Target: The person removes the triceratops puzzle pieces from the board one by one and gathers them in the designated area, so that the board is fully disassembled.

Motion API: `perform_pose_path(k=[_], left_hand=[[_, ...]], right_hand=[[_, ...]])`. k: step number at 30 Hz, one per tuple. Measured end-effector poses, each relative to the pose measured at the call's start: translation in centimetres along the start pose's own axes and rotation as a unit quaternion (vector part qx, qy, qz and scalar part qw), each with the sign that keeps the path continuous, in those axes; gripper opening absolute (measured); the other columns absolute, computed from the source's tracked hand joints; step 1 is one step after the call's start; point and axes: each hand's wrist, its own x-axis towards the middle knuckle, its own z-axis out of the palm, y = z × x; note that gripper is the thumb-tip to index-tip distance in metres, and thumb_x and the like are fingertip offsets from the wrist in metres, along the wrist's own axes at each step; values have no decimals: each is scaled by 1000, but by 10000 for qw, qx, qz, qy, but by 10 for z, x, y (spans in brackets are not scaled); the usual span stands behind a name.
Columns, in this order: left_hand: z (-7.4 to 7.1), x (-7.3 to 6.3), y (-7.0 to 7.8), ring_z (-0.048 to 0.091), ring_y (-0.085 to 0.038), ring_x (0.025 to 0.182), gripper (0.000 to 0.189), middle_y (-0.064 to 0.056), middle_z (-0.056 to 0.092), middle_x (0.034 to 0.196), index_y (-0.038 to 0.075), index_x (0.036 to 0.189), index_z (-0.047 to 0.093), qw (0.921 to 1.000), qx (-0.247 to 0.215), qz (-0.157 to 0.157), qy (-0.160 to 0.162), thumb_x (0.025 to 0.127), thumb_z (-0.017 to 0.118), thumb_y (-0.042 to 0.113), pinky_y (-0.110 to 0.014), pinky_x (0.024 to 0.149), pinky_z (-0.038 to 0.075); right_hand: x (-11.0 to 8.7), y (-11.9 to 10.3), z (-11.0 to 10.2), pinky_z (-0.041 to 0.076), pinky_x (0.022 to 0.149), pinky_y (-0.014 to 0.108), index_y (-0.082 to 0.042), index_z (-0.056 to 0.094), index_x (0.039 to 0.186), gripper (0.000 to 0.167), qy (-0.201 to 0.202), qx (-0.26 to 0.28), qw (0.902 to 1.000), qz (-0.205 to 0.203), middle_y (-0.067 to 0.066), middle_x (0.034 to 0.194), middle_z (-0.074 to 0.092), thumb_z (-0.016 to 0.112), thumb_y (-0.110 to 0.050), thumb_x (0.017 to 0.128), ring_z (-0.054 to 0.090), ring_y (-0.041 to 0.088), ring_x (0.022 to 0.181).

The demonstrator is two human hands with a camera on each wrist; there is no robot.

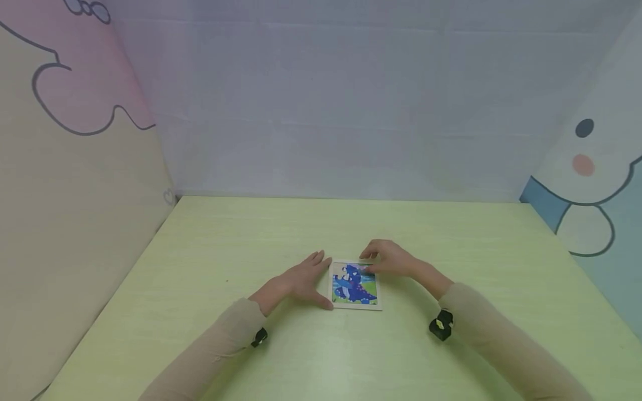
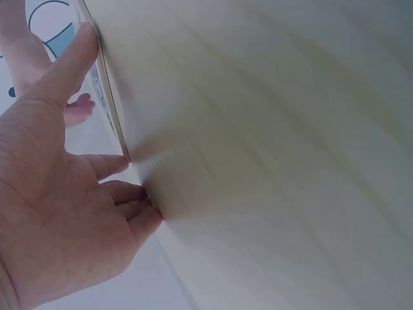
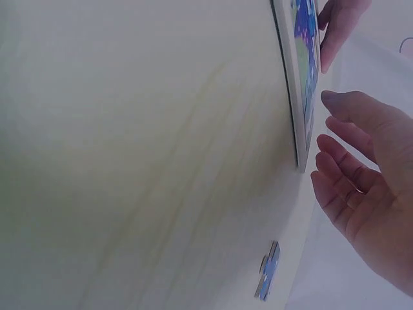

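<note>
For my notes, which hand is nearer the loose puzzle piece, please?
Right hand: near the puzzle piece, not touching it; the left hand is at the left edge of the frame.

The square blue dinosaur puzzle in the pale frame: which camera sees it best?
The head view. It looks down on the puzzle, so most of its picture shows, with its top right corner covered. The right wrist view shows it slanted and cut off; the left wrist view, mostly its thin edge.
</note>
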Motion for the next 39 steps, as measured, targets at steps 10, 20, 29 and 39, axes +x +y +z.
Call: perform_pose_path(k=[10, 20, 29, 39], left_hand=[[0, -1, 3, 3, -27, 139, 104, -13, 6, 152, 10, 146, 18, 10000, -23, 21, -18, 69, 70, 56, -44, 110, 16], [1, -1, 3, 1, -26, 139, 106, -11, 4, 152, 11, 146, 16, 10000, 36, -40, -38, 68, 70, 57, -42, 111, 16], [2, 0, 2, 1, -25, 139, 105, -11, 4, 152, 11, 146, 15, 10000, 43, -50, -43, 68, 69, 58, -42, 111, 16], [0, 0, 3, 2, -27, 139, 106, -13, 5, 152, 9, 146, 16, 10000, 61, 7, -36, 68, 69, 57, -43, 110, 16]], right_hand=[[6, -7, 9, 50, 76, 29, -6, 68, 99, 22, -271, -186, 9995, -4, -1, 90, 59, 69, -15, 78, 56, 13, 83], [6, -10, 10, 50, 74, 28, -6, 69, 98, 21, -275, -339, 9990, 33, -2, 88, 58, 69, -15, 79, 55, 13, 82], [9, -12, 9, 50, 73, 28, -4, 66, 93, 19, -266, 49, 9992, 302, 1, 85, 59, 72, -10, 76, 55, 14, 79], [5, -24, 9, 51, 77, 31, -1, 65, 101, 25, -199, -25, 9989, 420, 6, 91, 62, 69, -6, 77, 58, 19, 85]])
